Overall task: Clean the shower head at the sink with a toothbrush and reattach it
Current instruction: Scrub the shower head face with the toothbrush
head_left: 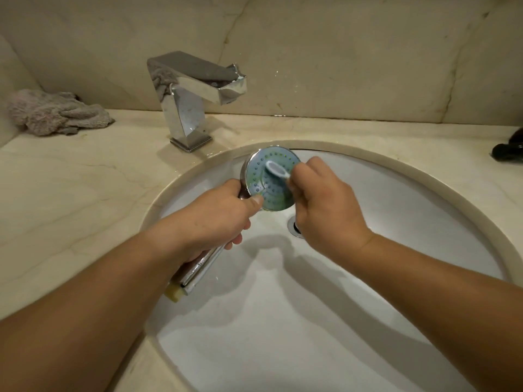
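A chrome shower head with a round blue-green nozzle face is held over the white sink basin, face turned up toward me. My left hand grips its chrome handle, thumb resting on the rim of the face. My right hand is closed on a toothbrush, whose white head lies against the upper middle of the nozzle face. Most of the toothbrush handle is hidden inside my right hand.
A square chrome faucet stands behind the basin on the beige marble counter, no water running. A crumpled pinkish-grey cloth lies at the back left. A dark object sits at the right edge. The drain lies below my right hand.
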A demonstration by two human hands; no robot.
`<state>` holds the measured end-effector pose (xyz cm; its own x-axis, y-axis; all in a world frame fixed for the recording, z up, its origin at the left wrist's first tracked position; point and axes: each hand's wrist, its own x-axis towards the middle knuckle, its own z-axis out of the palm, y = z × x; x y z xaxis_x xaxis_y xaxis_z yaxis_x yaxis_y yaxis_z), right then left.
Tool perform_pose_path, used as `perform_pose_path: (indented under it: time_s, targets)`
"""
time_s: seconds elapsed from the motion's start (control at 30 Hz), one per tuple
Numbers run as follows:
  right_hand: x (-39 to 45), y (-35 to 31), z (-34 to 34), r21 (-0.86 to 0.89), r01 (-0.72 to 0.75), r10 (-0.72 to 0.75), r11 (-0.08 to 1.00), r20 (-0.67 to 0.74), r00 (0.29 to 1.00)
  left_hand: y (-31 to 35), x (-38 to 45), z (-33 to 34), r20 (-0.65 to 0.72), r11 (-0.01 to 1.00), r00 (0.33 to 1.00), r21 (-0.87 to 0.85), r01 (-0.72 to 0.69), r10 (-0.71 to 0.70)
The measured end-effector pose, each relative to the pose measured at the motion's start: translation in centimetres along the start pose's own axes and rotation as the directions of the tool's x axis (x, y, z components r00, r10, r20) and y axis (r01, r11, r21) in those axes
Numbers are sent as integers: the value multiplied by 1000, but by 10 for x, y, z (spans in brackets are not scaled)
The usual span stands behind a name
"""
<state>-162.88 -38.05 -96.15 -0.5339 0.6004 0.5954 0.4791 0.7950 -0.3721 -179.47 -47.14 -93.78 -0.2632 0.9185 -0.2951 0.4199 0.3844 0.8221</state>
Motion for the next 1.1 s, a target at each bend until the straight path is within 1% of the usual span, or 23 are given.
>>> perform_pose_path:
  time_s: [0.03, 0.1, 0.13, 0.23, 0.27, 0.33, 0.37, 0.43, 0.47, 0.5, 0.57, 0.6, 0.63, 0.7, 0.73, 0.83, 0.87, 0.93, 0.97, 1.0, 1.07, 1.1]
  targets:
    - [0, 0, 0, 1, -9, 9, 1000, 1, 1000, 0, 1, 0, 0, 1000, 1000, 8, -3, 3]
    - [5, 6, -2, 18, -106, 106, 994, -28, 994, -1, 2, 1, -7, 1000, 1000, 24, -6, 6]
    - [7, 7, -4, 16, -116, 116, 993, -30, 993, -1, 2, 1, -8, 1000, 1000, 29, -8, 8]
    - [8, 3, -4, -47, 33, -31, 998, 41, 999, 0, 3, 1, 1, 999, 1000, 43, -5, 5]
    - [9, 3, -4, -51, 25, -23, 998, 41, 999, 0, 3, 2, 2, 999, 1000, 50, -4, 4]
    - [15, 4, -4, -16, -70, 70, 997, 7, 998, -1, 3, 2, -4, 999, 1000, 53, -4, 4]
    - [16, 3, -3, -24, -56, 56, 998, 4, 998, -1, 3, 2, -8, 999, 1000, 54, -4, 4]
    - [11, -3, 4, -77, 101, -97, 992, 50, 994, 0, 3, 1, -16, 998, 1000, 69, -1, 2]
    - [8, -4, 6, -85, 144, -138, 986, 70, 988, 0, 2, 1, -19, 997, 1000, 77, 2, 0]
    - [8, -4, 5, -85, 119, -113, 989, 72, 991, 0, 2, 1, -24, 996, 1000, 84, 0, 2]
    - [13, -1, 1, -63, -14, 15, 998, 13, 1000, 1, 2, 1, -39, 995, 999, 102, -12, 16]
    - [14, -1, 0, -73, -31, 31, 997, -3, 1000, 1, 2, 2, -43, 994, 999, 110, -15, 20]
    - [12, -4, 1, -100, 20, -19, 995, 12, 1000, 2, 2, 2, -44, 993, 999, 116, -16, 21]
    - [3, -11, 6, -132, 170, -159, 976, 91, 983, 3, 2, 3, -41, 992, 999, 126, -20, 25]
    - [1, -11, 6, -128, 175, -162, 976, 100, 982, 3, 1, 3, -39, 991, 999, 128, -22, 28]
    - [10, -4, 2, -80, -15, 14, 997, -15, 1000, 2, 2, 2, -38, 994, 999, 103, -21, 25]
    - [9, -4, 2, -86, -6, 5, 996, -13, 1000, 1, 3, 2, -35, 995, 999, 93, -22, 26]
    - [2, -9, 7, -116, 102, -97, 988, 44, 994, 0, 4, 2, -29, 997, 999, 74, -25, 27]
    - [0, -9, 7, -108, 102, -98, 989, 47, 994, 0, 4, 2, -28, 998, 999, 64, -28, 30]
    - [2, -7, 5, -93, 41, -39, 995, 24, 999, 0, 4, 1, -28, 998, 999, 55, -30, 31]
    - [8, 1, 0, -40, -128, 127, 991, -41, 991, -1, 4, 0, -32, 999, 999, 40, -34, 36]
    - [8, 1, -1, -38, -137, 135, 990, -48, 990, -2, 4, -1, -33, 999, 999, 40, -34, 35]
